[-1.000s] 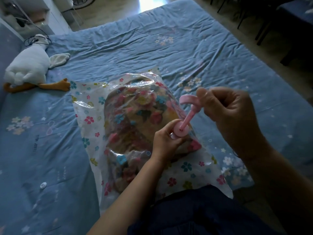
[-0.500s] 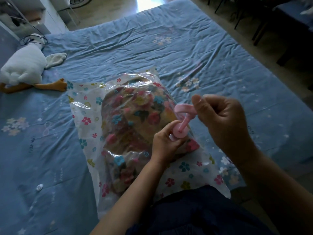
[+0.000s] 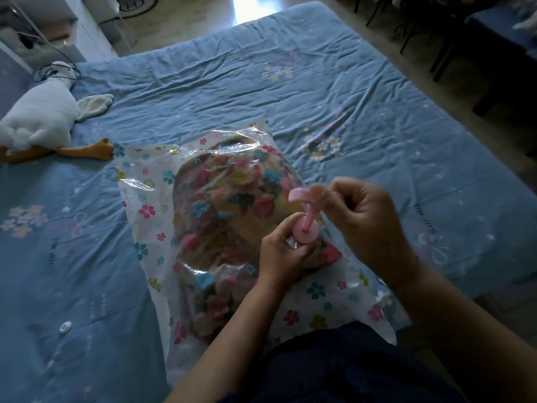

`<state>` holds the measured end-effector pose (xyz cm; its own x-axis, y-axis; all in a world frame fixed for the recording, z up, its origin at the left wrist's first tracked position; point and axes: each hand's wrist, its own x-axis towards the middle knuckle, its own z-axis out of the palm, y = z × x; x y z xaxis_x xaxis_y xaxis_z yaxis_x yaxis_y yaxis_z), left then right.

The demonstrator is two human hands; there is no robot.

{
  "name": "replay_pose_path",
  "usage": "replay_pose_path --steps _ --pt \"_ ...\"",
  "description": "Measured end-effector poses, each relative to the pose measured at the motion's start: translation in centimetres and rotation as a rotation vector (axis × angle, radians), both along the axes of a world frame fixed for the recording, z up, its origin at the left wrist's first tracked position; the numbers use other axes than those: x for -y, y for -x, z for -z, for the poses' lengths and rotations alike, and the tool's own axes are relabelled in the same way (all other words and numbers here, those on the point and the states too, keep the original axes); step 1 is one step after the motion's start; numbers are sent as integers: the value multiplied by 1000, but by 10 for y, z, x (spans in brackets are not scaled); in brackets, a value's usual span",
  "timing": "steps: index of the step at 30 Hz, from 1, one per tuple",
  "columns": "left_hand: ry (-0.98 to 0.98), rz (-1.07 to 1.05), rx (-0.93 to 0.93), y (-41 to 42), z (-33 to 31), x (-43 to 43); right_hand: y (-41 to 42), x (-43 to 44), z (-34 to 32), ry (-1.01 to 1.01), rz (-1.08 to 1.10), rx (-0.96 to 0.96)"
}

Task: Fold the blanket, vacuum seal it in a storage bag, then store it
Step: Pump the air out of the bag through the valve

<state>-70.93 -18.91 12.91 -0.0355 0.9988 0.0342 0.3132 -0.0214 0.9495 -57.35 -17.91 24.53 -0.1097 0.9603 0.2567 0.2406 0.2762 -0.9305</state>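
I see a wide bed (image 3: 290, 82) filling most of the view, covered in a creased blue sheet printed with pale flower clusters and small bows. Daylight glares off the bare floor (image 3: 252, 7) past its far end, and the room around it is dim. Dark chair legs (image 3: 436, 53) stand on the floor to the right, and a white cabinet (image 3: 87, 27) sits at the upper left with a black cable (image 3: 55, 71) trailing beside it.

The storage bag (image 3: 151, 181), clear plastic with a flower print, lies flat on the near half of the bed. The folded blanket (image 3: 226, 199) sits inside it, bulging under the film, its own flower pattern showing through. The bag's near edge runs under my dark clothing.

My left hand (image 3: 282, 254) grips the round base of the pink hand pump (image 3: 305, 222), which stands on the bag over the blanket's right side. My right hand (image 3: 363, 216) is curled round the pump's handle at the top; it is blurred, so I cannot make out the fingers singly.

A white plush goose (image 3: 37, 120) with orange feet lies on the bed's far left, well apart from the bag. A small white disc (image 3: 65, 326) rests on the sheet near the left.
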Motion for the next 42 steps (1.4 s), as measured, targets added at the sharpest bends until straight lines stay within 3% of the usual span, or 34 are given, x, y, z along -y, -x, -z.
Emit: replay_pose_path --steps 3,5,11,13,18,20,26,28,32,35,42 --pt "-3 -2 19 -3 -4 3 -2 -3 46 258 14 197" --pt "-6 -3 22 -2 -6 3 -3 -3 55 306 13 279" --pt "-17 -4 -8 2 -4 -4 -4 2 -30 -20 -39 -71" --pt "5 -12 15 1 -2 -1 -6 4 -29 -44 -42 -97" --pt "10 9 36 -2 -7 0 -6 -1 44 268 -1 171" --pt "8 11 44 -1 -10 0 -5 -2 48 284 7 218" --pt "2 16 12 4 -5 -3 -9 0 -28 21 -120 -164" --pt "-1 8 12 4 -4 -2 -10 -3 -25 19 -144 -197" --pt "-4 14 -1 3 -4 -3 -7 -8 35 277 -83 45" --pt "6 8 27 3 -5 -1 -6 -8 51 344 -74 197" --pt "9 9 -1 6 -2 -3 -10 -3 -25 102 -222 -279"
